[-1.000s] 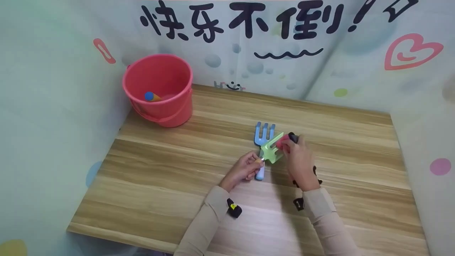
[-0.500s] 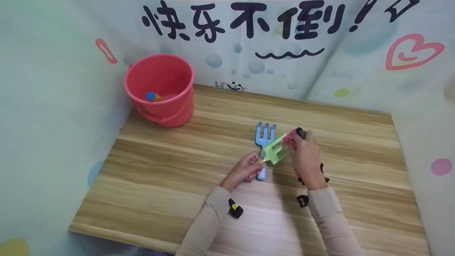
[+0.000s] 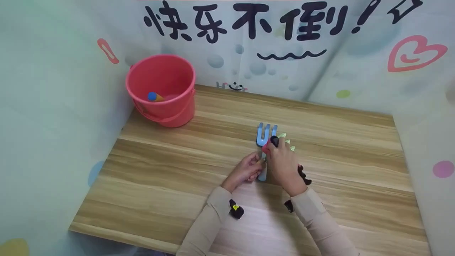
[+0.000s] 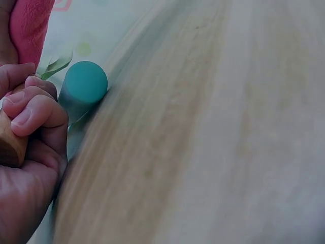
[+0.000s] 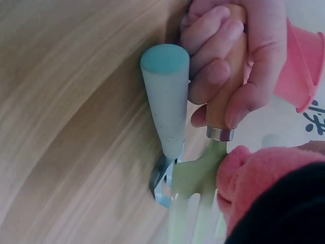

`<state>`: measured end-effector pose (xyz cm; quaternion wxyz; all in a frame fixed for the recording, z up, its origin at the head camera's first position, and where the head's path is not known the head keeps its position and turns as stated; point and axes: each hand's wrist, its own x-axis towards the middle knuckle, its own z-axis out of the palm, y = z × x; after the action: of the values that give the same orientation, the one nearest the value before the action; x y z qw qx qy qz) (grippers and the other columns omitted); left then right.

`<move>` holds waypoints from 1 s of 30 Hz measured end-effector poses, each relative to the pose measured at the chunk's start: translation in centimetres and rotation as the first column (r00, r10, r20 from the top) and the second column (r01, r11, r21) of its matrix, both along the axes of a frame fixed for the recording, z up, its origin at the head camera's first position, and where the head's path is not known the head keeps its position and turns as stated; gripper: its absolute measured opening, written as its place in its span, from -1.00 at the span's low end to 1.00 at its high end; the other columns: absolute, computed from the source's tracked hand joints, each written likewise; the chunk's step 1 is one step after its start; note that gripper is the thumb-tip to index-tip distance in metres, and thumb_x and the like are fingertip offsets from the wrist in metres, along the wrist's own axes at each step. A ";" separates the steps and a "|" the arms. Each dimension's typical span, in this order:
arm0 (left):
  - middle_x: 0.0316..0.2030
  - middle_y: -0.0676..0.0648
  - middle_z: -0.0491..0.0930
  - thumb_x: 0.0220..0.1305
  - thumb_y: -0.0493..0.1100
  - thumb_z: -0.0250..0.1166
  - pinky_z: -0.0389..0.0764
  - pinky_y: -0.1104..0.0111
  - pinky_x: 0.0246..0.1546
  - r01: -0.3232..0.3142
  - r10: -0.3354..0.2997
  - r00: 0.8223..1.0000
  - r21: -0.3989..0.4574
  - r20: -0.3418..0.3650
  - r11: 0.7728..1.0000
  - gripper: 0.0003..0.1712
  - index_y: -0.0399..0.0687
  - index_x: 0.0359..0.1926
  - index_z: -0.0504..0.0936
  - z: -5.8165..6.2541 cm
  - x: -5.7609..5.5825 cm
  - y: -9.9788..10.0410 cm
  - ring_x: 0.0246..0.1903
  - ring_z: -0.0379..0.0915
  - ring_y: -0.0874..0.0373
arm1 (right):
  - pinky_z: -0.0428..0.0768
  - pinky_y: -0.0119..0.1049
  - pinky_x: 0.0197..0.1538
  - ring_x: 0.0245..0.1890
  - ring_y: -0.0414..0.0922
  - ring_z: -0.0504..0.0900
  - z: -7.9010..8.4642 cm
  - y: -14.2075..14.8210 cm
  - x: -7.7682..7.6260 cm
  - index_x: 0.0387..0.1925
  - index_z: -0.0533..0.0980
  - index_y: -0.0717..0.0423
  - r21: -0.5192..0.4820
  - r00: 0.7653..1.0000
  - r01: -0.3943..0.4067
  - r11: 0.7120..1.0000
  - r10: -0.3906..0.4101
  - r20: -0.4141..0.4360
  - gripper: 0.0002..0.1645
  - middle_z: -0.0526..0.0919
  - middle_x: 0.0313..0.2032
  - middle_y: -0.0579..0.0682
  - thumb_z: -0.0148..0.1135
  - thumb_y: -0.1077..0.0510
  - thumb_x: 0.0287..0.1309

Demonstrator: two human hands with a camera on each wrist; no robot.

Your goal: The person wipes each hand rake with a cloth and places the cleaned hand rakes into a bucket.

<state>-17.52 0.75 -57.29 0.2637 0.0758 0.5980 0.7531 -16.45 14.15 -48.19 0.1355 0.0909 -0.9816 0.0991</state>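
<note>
In the right wrist view, the left hand (image 5: 223, 61) grips the wooden handle of a green garden hand fork (image 5: 198, 173). The right hand (image 3: 284, 161) holds a fuzzy pink cloth (image 5: 264, 168) with a black part against the green fork, near where its head meets the metal collar. In the head view, this hand hides most of the green head; only the tine tips show. A blue hand fork (image 3: 263, 137) lies on the table beneath, its tines pointing away. Its pale handle with a teal end (image 5: 165, 60) is beside the left hand's fingers.
A pink bucket (image 3: 181, 112) stands at the back left of the wood-grain table (image 3: 153, 167). Inside it shows a blue-ended item (image 3: 153, 96). A printed cloth backdrop (image 3: 234, 71) encloses the table at the back and both sides.
The right hand with the pink cloth first moved right along the green fork's tines, then came back left to the base of its head. The left hand has stayed nearly in place.
</note>
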 end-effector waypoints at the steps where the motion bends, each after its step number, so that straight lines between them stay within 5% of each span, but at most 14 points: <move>1: -0.68 0.05 0.33 0.28 -0.22 0.13 0.13 0.51 -0.82 0.000 0.000 1.000 -0.001 -0.004 1.000 -0.82 -0.01 -0.38 0.27 0.1 0.0 0.0 -0.80 0.11 0.31 | 0.52 -0.01 -0.59 -0.42 0.14 0.54 0.0 -0.1 -0.1 -0.28 0.56 0.13 0.015 1.000 0.011 1.000 -0.011 0.021 -0.85 0.46 -0.27 0.25 0.25 0.16 0.10; 12: -0.66 0.05 0.34 0.25 -0.28 0.15 0.12 0.51 -0.82 -0.010 0.011 1.000 0.024 -0.015 1.000 -0.85 -0.04 -0.37 0.32 0.0 0.1 0.1 -0.79 0.11 0.31 | 0.54 -0.03 -0.53 -0.37 0.14 0.54 0.6 0.5 -1.3 -0.09 0.53 0.01 0.034 0.979 0.070 0.997 -0.075 0.191 -0.75 0.44 -0.17 0.22 0.19 0.15 0.16; 26: -0.63 0.04 0.39 0.23 -0.25 0.18 0.12 0.53 -0.83 0.001 -0.001 1.000 -0.018 0.007 1.000 -0.86 -0.06 -0.33 0.35 0.0 0.3 0.0 -0.79 0.13 0.33 | 0.55 0.08 -0.52 -0.29 0.17 0.51 1.5 4.3 -3.5 -0.13 0.53 0.11 -0.027 0.978 0.143 0.989 -0.137 0.160 -0.77 0.39 -0.16 0.25 0.19 0.13 0.17; 30: -0.62 0.04 0.40 0.21 -0.23 0.20 0.11 0.53 -0.83 -0.002 0.003 1.000 -0.013 0.019 1.000 -0.86 -0.06 -0.30 0.36 0.1 0.2 0.1 -0.79 0.12 0.33 | 0.53 0.11 -0.54 -0.34 0.21 0.53 1.8 5.1 -3.8 -0.21 0.54 0.15 -0.037 0.985 0.149 0.988 -0.145 0.095 -0.83 0.42 -0.24 0.27 0.15 0.18 0.18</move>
<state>-17.37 0.85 -57.18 0.2688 0.0663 0.6006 0.7501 -20.27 19.22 -46.41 0.0991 0.0105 -0.9884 0.1143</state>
